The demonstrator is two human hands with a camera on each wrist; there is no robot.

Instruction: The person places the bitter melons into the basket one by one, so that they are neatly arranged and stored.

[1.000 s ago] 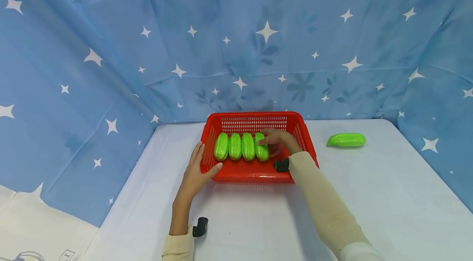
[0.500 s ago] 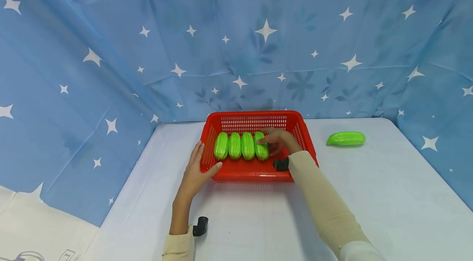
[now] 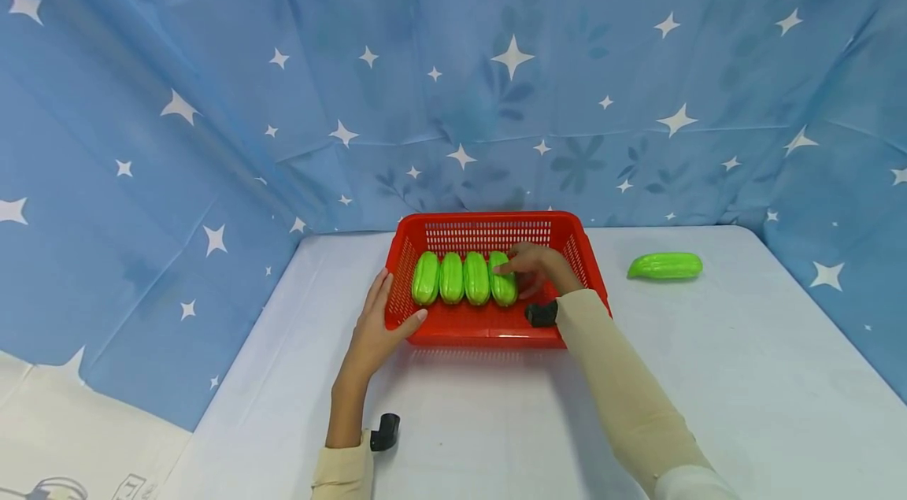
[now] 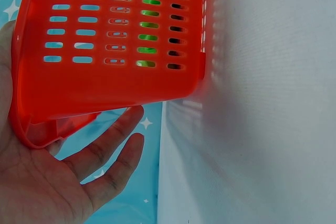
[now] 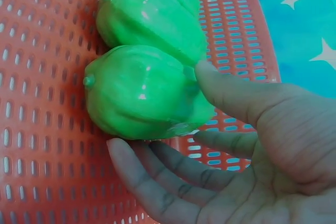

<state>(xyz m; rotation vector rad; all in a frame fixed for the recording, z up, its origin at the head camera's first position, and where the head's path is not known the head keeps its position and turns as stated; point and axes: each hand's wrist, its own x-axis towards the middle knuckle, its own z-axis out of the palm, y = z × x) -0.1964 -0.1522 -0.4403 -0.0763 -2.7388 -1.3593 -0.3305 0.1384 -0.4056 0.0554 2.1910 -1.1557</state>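
Several bright green, ribbed plastic gourds lie side by side in a row inside a red plastic basket. At the row's right end, my right hand holds the last gourd, thumb on its upper side and fingers curled along its outer side. My left hand rests at the basket's front left corner. Its thumb lies along the front rim, and its fingers stretch up the left side. The left wrist view shows these left fingers spread and loosely bent beside the perforated wall.
Another green gourd lies on the white table, to the right of the basket. A blue curtain with white stars hangs behind the table. Black wrist mounts sit on both arms.
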